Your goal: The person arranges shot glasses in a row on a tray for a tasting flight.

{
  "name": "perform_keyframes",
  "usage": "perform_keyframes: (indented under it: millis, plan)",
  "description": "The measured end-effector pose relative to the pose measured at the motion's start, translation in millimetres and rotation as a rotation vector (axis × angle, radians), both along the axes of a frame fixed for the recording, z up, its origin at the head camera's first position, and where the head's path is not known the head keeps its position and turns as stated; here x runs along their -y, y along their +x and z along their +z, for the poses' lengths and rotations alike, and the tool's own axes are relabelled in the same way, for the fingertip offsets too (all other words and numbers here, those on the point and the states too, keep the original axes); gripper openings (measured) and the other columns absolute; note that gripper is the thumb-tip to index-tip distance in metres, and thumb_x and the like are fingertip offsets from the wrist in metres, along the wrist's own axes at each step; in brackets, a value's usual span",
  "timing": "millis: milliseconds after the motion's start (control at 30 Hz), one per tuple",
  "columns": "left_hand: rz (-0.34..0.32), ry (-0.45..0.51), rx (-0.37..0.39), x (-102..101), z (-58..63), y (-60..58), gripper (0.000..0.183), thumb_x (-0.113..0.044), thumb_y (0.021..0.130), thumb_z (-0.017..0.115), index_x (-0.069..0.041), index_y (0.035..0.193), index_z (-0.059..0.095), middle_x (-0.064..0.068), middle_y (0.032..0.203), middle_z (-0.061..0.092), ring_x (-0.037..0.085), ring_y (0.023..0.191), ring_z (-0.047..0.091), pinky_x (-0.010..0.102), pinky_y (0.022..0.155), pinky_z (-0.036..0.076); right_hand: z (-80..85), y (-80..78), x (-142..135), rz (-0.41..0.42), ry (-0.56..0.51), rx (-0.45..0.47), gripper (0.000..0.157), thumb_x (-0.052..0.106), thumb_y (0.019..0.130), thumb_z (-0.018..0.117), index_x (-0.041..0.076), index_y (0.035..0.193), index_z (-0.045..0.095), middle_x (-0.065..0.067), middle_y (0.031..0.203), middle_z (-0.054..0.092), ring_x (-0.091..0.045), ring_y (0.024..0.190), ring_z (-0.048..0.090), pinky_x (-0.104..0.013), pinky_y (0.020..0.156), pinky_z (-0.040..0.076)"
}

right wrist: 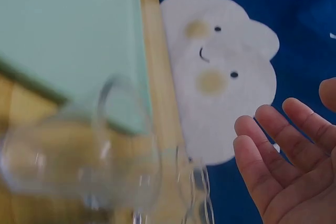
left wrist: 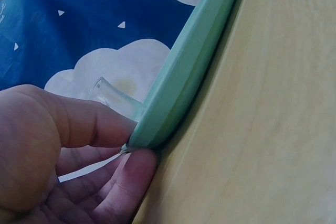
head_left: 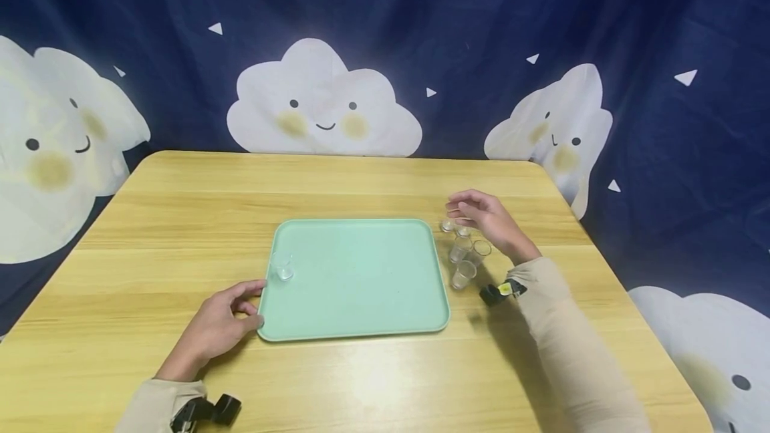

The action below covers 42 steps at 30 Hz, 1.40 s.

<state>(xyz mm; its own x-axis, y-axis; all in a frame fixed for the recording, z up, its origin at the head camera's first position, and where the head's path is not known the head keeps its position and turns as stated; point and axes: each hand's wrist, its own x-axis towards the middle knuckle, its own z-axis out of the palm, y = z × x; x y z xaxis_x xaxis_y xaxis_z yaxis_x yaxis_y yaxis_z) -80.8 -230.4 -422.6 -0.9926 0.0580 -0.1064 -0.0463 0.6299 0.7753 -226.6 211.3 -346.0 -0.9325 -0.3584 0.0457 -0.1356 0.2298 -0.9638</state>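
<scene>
A mint-green tray (head_left: 361,286) lies on the table. My left hand (head_left: 219,326) holds its left edge near the front corner; in the left wrist view the thumb and a finger meet at the tray's rim (left wrist: 173,87). One small clear glass (head_left: 284,268) stands on the tray close to that hand. To the right of the tray, several small clear glasses (head_left: 464,275) stand in a cluster. Above the far ones hovers my right hand (head_left: 484,219), partly covering them. Its fingers look loosely extended in the right wrist view, holding nothing, with blurred glasses (right wrist: 121,166) beside them.
The wooden table (head_left: 361,379) extends around the tray on all sides. A dark blue curtain (head_left: 373,5) with smiling clouds hangs behind the table and on its right. Each wrist wears a black camera mount (head_left: 502,291).
</scene>
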Motion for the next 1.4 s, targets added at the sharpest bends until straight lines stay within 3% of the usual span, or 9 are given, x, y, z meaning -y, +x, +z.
perform_keyframes:
  millis: [200, 367, 567, 700, 833, 1033, 1200, 1400]
  plan:
    - [0.003, -0.007, -0.003, 1.0, 0.4, 0.8, 0.058, -0.007, 0.08, 0.071, -0.002, 0.135, 0.054, 0.007, 0.11, 0.064, 0.017, 0.082, 0.057, 0.029, 0.069, 0.041, -8.9, 5.1, -24.3, -0.027, 0.016, -0.005, 0.037, 0.009, 0.102, 0.045, -0.017, 0.129, 0.043, -0.037, 0.129, 0.046, -0.025, 0.111, 0.059, -0.036, 0.097, 0.045]
    - [-0.001, 0.0, 0.0, 0.9, -1.7, 3.3, 0.058, -0.008, 0.08, 0.071, -0.003, 0.135, 0.054, 0.007, 0.112, 0.063, 0.016, 0.082, 0.056, 0.03, 0.07, 0.041, -19.4, 11.9, -42.0, -0.046, 0.033, -0.002, 0.039, 0.01, 0.102, 0.046, -0.018, 0.129, 0.043, -0.023, 0.123, 0.056, -0.025, 0.111, 0.06, -0.031, 0.094, 0.046]
    - [0.001, -0.006, 0.019, 1.0, -4.7, 8.2, 0.058, -0.007, 0.08, 0.071, -0.003, 0.136, 0.053, 0.007, 0.116, 0.062, 0.016, 0.083, 0.056, 0.03, 0.071, 0.041, -30.8, 19.3, -56.5, 0.014, 0.08, 0.038, 0.039, 0.009, 0.101, 0.047, -0.018, 0.13, 0.043, -0.036, 0.131, 0.046, -0.029, 0.116, 0.056, -0.035, 0.097, 0.044]
    - [0.005, 0.006, 0.004, 0.2, -4.0, 5.8, 0.058, -0.007, 0.08, 0.071, -0.003, 0.135, 0.054, 0.007, 0.114, 0.062, 0.016, 0.083, 0.056, 0.029, 0.07, 0.041, -35.1, 20.5, -63.4, 0.028, 0.166, 0.019, 0.039, 0.009, 0.098, 0.053, -0.013, 0.13, 0.048, -0.033, 0.13, 0.05, -0.034, 0.118, 0.055, -0.027, 0.092, 0.046]
    - [0.006, 0.01, 0.009, -0.1, -2.4, 3.6, 0.058, -0.008, 0.08, 0.071, -0.003, 0.135, 0.054, 0.007, 0.112, 0.062, 0.016, 0.083, 0.056, 0.029, 0.071, 0.041, -39.4, 21.5, -67.7, 0.058, 0.213, -0.001, 0.041, 0.008, 0.095, 0.057, -0.011, 0.13, 0.05, -0.03, 0.128, 0.054, -0.03, 0.117, 0.056, -0.022, 0.09, 0.046]
    - [0.001, 0.008, -0.001, 0.0, -1.2, 1.6, 0.058, -0.008, 0.08, 0.071, -0.003, 0.135, 0.054, 0.007, 0.112, 0.062, 0.016, 0.083, 0.056, 0.03, 0.072, 0.041, -44.2, 23.0, -70.6, 0.114, 0.176, 0.0, 0.044, 0.004, 0.094, 0.058, -0.016, 0.131, 0.045, -0.033, 0.13, 0.051, -0.019, 0.114, 0.058, -0.022, 0.091, 0.045]
    - [0.002, 0.008, -0.012, 0.5, -0.7, 1.1, 0.058, -0.007, 0.08, 0.07, -0.003, 0.135, 0.054, 0.007, 0.113, 0.062, 0.016, 0.082, 0.056, 0.029, 0.071, 0.041, -46.1, 23.9, -71.8, 0.143, 0.174, 0.032, 0.048, -0.001, 0.091, 0.06, -0.016, 0.133, 0.042, -0.033, 0.131, 0.049, -0.031, 0.122, 0.051, -0.022, 0.093, 0.044]
    - [0.001, 0.005, -0.016, 1.0, -0.2, 0.7, 0.057, -0.007, 0.08, 0.07, -0.002, 0.135, 0.054, 0.008, 0.115, 0.062, 0.016, 0.083, 0.056, 0.031, 0.072, 0.041, -46.5, 21.8, -72.2, 0.133, 0.241, 0.032, 0.049, 0.0, 0.088, 0.065, -0.01, 0.132, 0.047, -0.028, 0.131, 0.053, -0.041, 0.124, 0.048, -0.024, 0.095, 0.042]
